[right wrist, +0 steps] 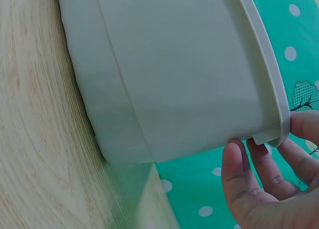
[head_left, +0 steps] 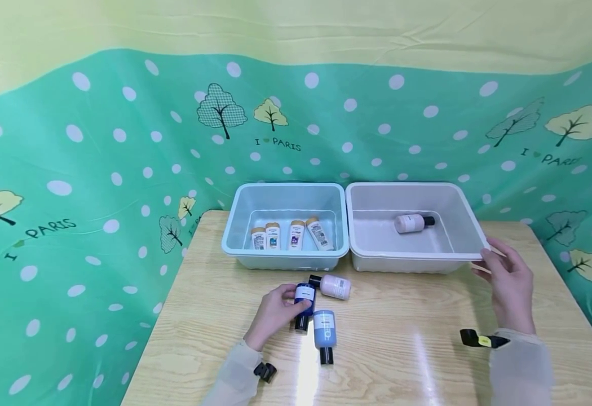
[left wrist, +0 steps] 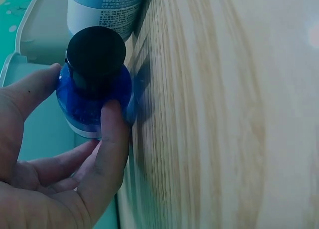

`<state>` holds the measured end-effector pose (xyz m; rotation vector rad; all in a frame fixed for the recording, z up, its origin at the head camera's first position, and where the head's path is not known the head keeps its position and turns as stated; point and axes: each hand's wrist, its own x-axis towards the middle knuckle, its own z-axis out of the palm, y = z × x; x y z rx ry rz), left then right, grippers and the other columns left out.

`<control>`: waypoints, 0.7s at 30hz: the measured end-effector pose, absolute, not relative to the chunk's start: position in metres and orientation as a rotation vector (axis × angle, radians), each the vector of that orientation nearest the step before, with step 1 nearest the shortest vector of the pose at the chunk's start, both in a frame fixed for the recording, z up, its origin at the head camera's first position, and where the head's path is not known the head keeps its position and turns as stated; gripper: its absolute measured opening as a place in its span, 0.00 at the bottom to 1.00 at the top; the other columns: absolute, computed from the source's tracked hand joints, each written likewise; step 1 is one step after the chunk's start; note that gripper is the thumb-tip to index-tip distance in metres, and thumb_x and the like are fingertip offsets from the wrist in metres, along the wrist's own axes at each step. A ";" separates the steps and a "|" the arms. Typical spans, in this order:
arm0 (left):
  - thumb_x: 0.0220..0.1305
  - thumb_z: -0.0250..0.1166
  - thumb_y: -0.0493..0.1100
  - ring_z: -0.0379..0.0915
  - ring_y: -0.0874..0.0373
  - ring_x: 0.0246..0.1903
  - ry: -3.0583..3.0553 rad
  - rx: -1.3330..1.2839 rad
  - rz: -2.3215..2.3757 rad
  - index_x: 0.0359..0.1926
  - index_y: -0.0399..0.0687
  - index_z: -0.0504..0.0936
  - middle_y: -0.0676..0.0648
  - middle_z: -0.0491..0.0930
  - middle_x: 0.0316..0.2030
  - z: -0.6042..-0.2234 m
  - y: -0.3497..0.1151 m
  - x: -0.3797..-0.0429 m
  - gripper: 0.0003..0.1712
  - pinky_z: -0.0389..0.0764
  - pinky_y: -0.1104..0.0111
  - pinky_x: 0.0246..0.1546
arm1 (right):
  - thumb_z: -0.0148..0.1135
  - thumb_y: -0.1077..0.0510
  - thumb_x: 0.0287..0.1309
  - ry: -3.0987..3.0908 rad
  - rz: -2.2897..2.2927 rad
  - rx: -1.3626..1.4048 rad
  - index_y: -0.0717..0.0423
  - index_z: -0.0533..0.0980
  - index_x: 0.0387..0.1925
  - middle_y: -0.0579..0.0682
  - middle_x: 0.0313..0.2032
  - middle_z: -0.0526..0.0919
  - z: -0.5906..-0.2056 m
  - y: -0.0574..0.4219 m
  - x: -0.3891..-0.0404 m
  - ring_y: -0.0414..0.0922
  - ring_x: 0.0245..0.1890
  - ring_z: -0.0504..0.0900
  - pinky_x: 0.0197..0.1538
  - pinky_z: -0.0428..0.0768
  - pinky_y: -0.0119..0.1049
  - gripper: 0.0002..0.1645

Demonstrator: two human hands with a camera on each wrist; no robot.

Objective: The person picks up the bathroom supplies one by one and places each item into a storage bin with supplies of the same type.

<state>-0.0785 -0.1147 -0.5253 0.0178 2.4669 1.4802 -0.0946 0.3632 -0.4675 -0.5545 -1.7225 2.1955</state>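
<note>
My left hand [head_left: 274, 312] holds a small dark blue bottle [head_left: 305, 293] by its sides, thumb and fingers around it, its black cap pointing toward me. In the left wrist view this bottle [left wrist: 82, 109] is close to the wooden surface. Just to its right lies a light blue bottle [head_left: 325, 328] with a black cap. A pale pink bottle [head_left: 335, 286] lies beyond, its black cap near the dark blue one. My right hand [head_left: 511, 282] pinches the front right rim corner of the pale grey bin [head_left: 407, 256], thumb and fingers at the edge [right wrist: 281, 114].
Left of the grey bin stands a light blue bin [head_left: 286, 252] holding several small white bottles [head_left: 296, 234] with gold caps. Inside the grey bin lies another pale pink bottle [head_left: 409, 223]. A green patterned cloth [head_left: 377, 124] hangs behind the wooden table [head_left: 397, 349].
</note>
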 end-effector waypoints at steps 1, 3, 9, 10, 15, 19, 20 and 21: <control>0.57 0.75 0.58 0.81 0.56 0.37 2.466 0.013 1.482 0.62 0.36 0.75 0.41 0.82 0.49 -0.525 -0.114 -0.078 0.41 0.86 0.69 0.33 | 0.69 0.57 0.64 -1.712 2.202 -0.555 0.54 0.74 0.66 0.47 0.47 0.84 -0.468 0.363 -0.095 0.40 0.37 0.86 0.35 0.88 0.31 0.30; 0.56 0.75 0.58 0.81 0.57 0.36 2.461 0.008 1.487 0.62 0.36 0.75 0.41 0.82 0.48 -0.525 -0.114 -0.079 0.41 0.86 0.69 0.33 | 0.69 0.58 0.63 -1.700 2.208 -0.560 0.54 0.74 0.65 0.47 0.47 0.84 -0.468 0.363 -0.095 0.40 0.37 0.86 0.35 0.88 0.31 0.30; 0.56 0.76 0.52 0.82 0.55 0.35 2.389 -0.029 1.563 0.62 0.34 0.74 0.40 0.81 0.47 -0.526 -0.114 -0.079 0.40 0.87 0.68 0.31 | 0.69 0.59 0.63 -1.664 2.225 -0.556 0.55 0.74 0.65 0.47 0.46 0.84 -0.467 0.362 -0.095 0.41 0.35 0.87 0.34 0.88 0.32 0.29; 0.56 0.77 0.52 0.82 0.54 0.35 2.373 -0.036 1.580 0.62 0.34 0.74 0.40 0.81 0.47 -0.527 -0.115 -0.080 0.40 0.87 0.67 0.31 | 0.69 0.59 0.63 -1.661 2.227 -0.553 0.55 0.74 0.65 0.47 0.46 0.84 -0.467 0.362 -0.095 0.41 0.35 0.87 0.34 0.88 0.32 0.29; 0.57 0.77 0.49 0.83 0.52 0.36 2.331 -0.047 1.638 0.62 0.32 0.73 0.38 0.82 0.47 -0.529 -0.116 -0.080 0.39 0.88 0.65 0.30 | 0.69 0.59 0.63 -1.661 2.233 -0.540 0.55 0.74 0.65 0.47 0.46 0.84 -0.468 0.362 -0.095 0.41 0.35 0.87 0.34 0.88 0.32 0.29; 0.57 0.77 0.48 0.83 0.52 0.36 2.315 -0.067 1.667 0.62 0.31 0.74 0.37 0.82 0.47 -0.531 -0.118 -0.081 0.38 0.88 0.65 0.30 | 0.69 0.58 0.63 -1.674 2.226 -0.549 0.55 0.74 0.65 0.47 0.46 0.84 -0.468 0.362 -0.095 0.40 0.36 0.86 0.34 0.88 0.32 0.29; 0.57 0.77 0.48 0.83 0.52 0.36 2.307 -0.077 1.674 0.62 0.32 0.74 0.37 0.82 0.47 -0.532 -0.118 -0.082 0.38 0.88 0.65 0.30 | 0.69 0.58 0.63 -1.681 2.219 -0.552 0.55 0.74 0.65 0.47 0.47 0.84 -0.468 0.362 -0.095 0.40 0.36 0.86 0.34 0.88 0.32 0.29; 0.57 0.77 0.47 0.83 0.52 0.36 2.299 -0.088 1.680 0.62 0.32 0.74 0.37 0.82 0.47 -0.533 -0.119 -0.082 0.38 0.89 0.65 0.31 | 0.69 0.58 0.63 -1.681 2.220 -0.553 0.55 0.74 0.65 0.47 0.47 0.84 -0.468 0.362 -0.095 0.40 0.36 0.86 0.34 0.88 0.32 0.29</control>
